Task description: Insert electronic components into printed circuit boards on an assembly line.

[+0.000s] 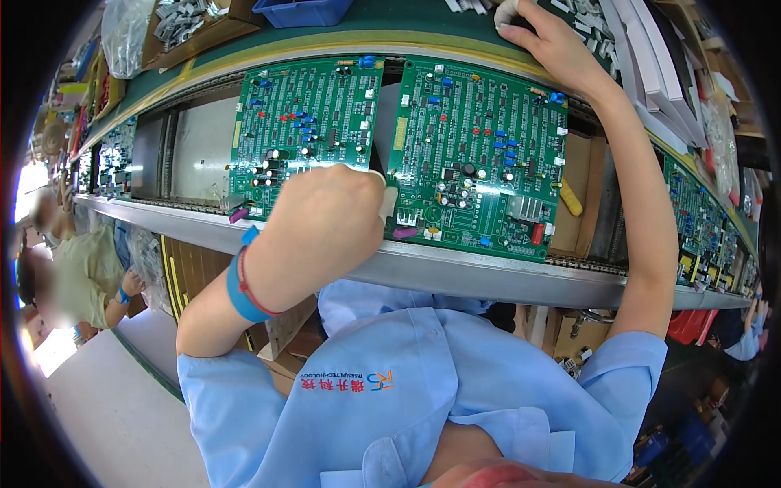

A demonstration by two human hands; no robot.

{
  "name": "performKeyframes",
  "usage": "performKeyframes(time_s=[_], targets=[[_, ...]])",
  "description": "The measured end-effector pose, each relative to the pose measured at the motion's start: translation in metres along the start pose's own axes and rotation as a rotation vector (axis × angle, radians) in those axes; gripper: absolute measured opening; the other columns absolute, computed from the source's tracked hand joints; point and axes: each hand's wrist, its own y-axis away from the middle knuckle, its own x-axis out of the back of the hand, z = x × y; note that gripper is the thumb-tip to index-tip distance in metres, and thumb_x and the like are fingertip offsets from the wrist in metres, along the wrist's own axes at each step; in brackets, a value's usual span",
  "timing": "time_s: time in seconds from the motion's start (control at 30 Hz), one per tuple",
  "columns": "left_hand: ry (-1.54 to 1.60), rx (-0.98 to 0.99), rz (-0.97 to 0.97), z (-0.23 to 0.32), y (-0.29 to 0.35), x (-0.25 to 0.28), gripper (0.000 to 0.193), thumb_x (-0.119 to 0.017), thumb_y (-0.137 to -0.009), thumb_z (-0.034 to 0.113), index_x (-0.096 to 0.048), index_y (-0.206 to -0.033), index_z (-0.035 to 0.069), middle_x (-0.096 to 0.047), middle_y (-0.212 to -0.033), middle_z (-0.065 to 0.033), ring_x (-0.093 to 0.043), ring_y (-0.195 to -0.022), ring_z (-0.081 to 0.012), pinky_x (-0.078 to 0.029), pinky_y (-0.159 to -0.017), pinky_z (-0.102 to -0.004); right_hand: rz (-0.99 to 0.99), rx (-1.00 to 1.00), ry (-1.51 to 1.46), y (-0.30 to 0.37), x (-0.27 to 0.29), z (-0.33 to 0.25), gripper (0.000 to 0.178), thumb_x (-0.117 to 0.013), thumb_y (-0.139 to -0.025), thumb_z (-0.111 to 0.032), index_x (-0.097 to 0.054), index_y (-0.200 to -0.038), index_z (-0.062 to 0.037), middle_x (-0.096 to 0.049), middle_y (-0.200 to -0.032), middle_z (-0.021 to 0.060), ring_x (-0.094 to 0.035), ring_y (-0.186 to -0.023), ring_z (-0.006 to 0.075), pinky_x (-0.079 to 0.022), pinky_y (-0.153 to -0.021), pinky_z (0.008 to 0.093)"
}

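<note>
My left hand (332, 213), with a blue wrist strap (246, 285), is closed over the lower right corner of the left green circuit board (313, 114). Its fingertips point down toward the gap between the boards, a pale finger cover showing, and whatever they hold is hidden. Beside it lies the right green circuit board (455, 122), fitted with capacitors, a silver heat sink (527, 209) and a purple part (404, 233). Far beyond this board, my right hand (553, 45) reaches to the top edge, fingers apart, near a pile of small silver metal parts (598, 28). Nothing shows between those fingers.
Both boards rest between the rails of a conveyor line with a metal front rail (439, 272). Behind it stand a blue bin (303, 11) and a cardboard box (195, 32) of metal parts. More boards (704, 215) sit at the right. Another person (89, 260) is at left.
</note>
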Motion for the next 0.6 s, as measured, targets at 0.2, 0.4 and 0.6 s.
performKeyframes(time_s=[0.2, 0.4, 0.6], targets=[[-0.224, -0.295, 0.54, -0.024, -0.072, 0.04, 0.02, -0.06, -0.095, 0.017, -0.068, -0.099, -0.001, -0.069, -0.084, -0.0188, -0.069, -0.078, -0.031, -0.053, -0.068, -0.0359, 0.219, 0.155, -0.026, 0.028, 0.014, -0.014, 0.012, -0.066, -0.087, -0.008, -0.059, -0.095, -0.0026, -0.059, -0.108, 0.0141, -0.059, -0.107, 0.0287, -0.044, -0.093, 0.0364], [-0.537, -0.532, 0.515, -0.043, -0.186, 0.032, 0.013, -0.061, -0.08, 0.007, -0.066, -0.091, 0.003, -0.066, -0.089, -0.0127, -0.067, -0.087, -0.0277, -0.053, -0.077, -0.0368, 0.263, 0.168, 0.027, 0.046, -0.001, -0.049, 0.014, -0.073, -0.083, -0.012, -0.07, -0.096, -0.0051, -0.062, -0.084, 0.0011, -0.054, -0.069, 0.0091, -0.041, -0.063, 0.0238], [-0.585, -0.579, 0.516, -0.036, -0.193, 0.033, 0.011, -0.06, -0.082, 0.009, -0.067, -0.086, 0.003, -0.066, -0.09, -0.0131, -0.068, -0.085, -0.0274, -0.055, -0.074, -0.0359, 0.26, 0.228, 0.184, 0.043, -0.019, -0.059, 0.013, -0.071, -0.084, -0.013, -0.071, -0.095, -0.0075, -0.063, -0.083, 0.0039, -0.058, -0.064, 0.0149, -0.046, -0.06, 0.0281]])
